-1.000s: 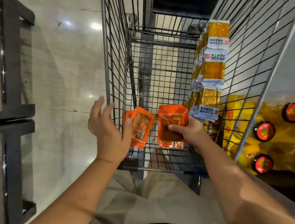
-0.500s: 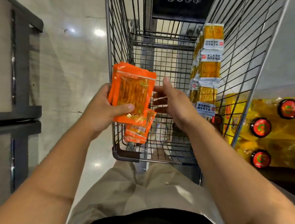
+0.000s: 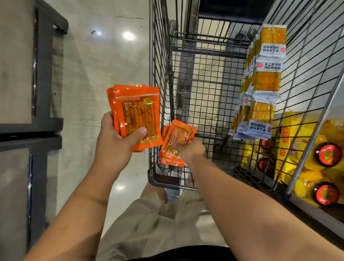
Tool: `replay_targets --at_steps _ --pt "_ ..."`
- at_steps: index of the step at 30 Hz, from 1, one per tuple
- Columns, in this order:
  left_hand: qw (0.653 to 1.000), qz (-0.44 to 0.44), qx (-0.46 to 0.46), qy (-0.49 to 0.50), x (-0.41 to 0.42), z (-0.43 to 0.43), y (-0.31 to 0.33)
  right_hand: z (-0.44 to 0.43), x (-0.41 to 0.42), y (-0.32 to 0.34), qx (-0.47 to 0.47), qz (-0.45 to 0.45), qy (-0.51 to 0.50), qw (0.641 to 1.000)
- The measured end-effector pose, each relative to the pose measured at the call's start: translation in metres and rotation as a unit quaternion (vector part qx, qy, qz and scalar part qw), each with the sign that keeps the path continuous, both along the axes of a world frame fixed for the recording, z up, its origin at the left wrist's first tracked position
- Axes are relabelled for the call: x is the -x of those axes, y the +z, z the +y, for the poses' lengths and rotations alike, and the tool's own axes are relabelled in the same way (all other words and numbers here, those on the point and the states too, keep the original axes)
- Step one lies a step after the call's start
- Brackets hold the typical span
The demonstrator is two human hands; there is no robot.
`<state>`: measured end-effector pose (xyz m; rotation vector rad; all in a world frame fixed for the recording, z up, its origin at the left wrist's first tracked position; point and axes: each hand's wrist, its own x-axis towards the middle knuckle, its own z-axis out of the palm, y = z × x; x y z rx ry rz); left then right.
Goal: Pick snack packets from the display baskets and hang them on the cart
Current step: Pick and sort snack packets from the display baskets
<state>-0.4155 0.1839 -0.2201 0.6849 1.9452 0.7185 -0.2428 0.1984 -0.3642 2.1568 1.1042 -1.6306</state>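
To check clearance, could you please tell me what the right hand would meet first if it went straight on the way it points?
Probably the cart's left wire wall: the right hand points up-left, gripping small orange packets right beside it. Depth is unclear, so the gap cannot be judged.

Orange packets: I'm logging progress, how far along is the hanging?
Done: yellow packet strips hang on the cart's right wall. In hand: the left hand holds an orange stack; the right hand grips a smaller orange bunch at the left wall, hooked or not unclear. Left: that stack.
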Motion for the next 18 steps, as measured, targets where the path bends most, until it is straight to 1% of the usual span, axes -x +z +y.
replay_targets --at_steps 2,4,7,9,12,15,16,18 --pt "1.000 -0.016 0.003 0.010 0.005 -0.003 -0.001 -0.001 0.003 0.001 -0.010 -0.030 -0.001 1.000" --pt "0.999 -0.046 0.004 0.027 0.010 -0.006 -0.002 -0.001 0.006 -0.001 -0.017 -0.041 -0.002 0.999" --pt "0.992 -0.119 0.013 0.050 0.014 -0.010 -0.003 -0.001 0.007 -0.003 -0.028 -0.020 -0.073 0.997" --pt "0.986 -0.154 0.019 0.060 0.017 -0.013 -0.003 -0.003 0.009 -0.001 -0.032 -0.009 -0.088 0.996" --pt "0.976 -0.204 0.011 0.079 0.021 -0.018 -0.005 -0.003 0.008 -0.001 -0.047 -0.013 -0.090 0.995" --pt "0.969 -0.235 0.006 0.083 0.023 -0.022 -0.003 -0.003 0.009 -0.002 -0.070 -0.062 -0.045 0.995" --pt "0.968 -0.239 0.003 0.082 0.024 -0.023 -0.003 -0.003 0.009 -0.003 -0.072 -0.066 -0.037 0.995" --pt "0.965 -0.248 0.001 0.080 0.024 -0.024 -0.002 -0.004 0.010 -0.005 -0.072 -0.040 -0.043 0.996"
